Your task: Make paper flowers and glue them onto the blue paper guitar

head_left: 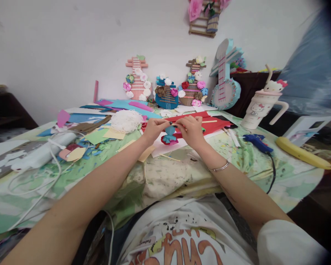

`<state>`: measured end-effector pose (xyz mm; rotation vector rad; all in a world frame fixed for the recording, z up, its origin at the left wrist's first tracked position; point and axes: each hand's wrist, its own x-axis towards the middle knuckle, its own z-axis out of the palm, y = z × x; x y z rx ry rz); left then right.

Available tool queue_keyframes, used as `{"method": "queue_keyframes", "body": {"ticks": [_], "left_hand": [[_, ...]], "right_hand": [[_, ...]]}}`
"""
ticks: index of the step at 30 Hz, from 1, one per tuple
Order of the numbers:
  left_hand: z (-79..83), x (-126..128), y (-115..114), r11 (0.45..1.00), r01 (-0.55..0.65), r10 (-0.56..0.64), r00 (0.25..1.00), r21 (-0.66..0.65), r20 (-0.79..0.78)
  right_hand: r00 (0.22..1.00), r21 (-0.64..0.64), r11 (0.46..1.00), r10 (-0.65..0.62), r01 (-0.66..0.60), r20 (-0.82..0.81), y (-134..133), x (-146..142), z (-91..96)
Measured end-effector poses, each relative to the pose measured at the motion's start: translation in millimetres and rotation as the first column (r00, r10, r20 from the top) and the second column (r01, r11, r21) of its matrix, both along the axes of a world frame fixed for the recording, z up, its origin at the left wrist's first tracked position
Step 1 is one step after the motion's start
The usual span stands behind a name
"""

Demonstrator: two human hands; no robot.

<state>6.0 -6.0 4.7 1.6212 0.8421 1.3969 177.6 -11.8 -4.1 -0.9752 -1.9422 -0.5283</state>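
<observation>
My left hand [157, 129] and my right hand [191, 128] meet over the middle of the table, thumbs and fingertips pinched close together. Whatever thin, small piece they pinch is too hidden by the fingers to make out. Just below the fingertips is a crumpled blue paper flower [169, 137], with some red and magenta paper at its edges. A white sheet [162, 150] lies under it, and red paper [216, 125] spreads behind my right hand. On that red paper, a thin pale wooden stick [209, 122] points to the right from beside my right hand.
Paper-flower lute models, pink [135, 82], blue [167, 100] and brown [193, 86], lean against the wall. A white string heap [127, 120] and power strip [48, 149] lie left. Right are a blue glue gun [257, 142], tumbler [260, 108] and yellow banana-shaped object [303, 152].
</observation>
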Motion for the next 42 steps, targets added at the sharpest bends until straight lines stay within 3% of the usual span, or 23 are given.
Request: {"method": "queue_keyframes", "body": {"ticks": [11, 22, 29, 42], "left_hand": [[-2.9, -4, 7, 0.981, -0.001, 0.037, 0.982, 0.193, -0.185], [-6.5, -5, 11, 0.950, 0.003, 0.092, 0.953, 0.313, -0.287], [-8.2, -5, 11, 0.973, 0.042, 0.009, 0.976, 0.228, -0.217], [-3.3, -3, 5, 0.996, 0.019, -0.010, 0.995, 0.088, -0.102]], "right_hand": [[0.999, -0.052, 0.998, -0.033, 0.033, -0.007, -1, 1, 1.5], [0.999, -0.152, 0.988, 0.007, -0.015, -0.053, -1, 2, 2.0], [0.999, -0.095, 0.995, 0.011, -0.014, -0.039, 1, 2, 0.2], [1.000, -0.016, 1.000, 0.014, -0.014, -0.019, 0, 5, 1.0]]}}
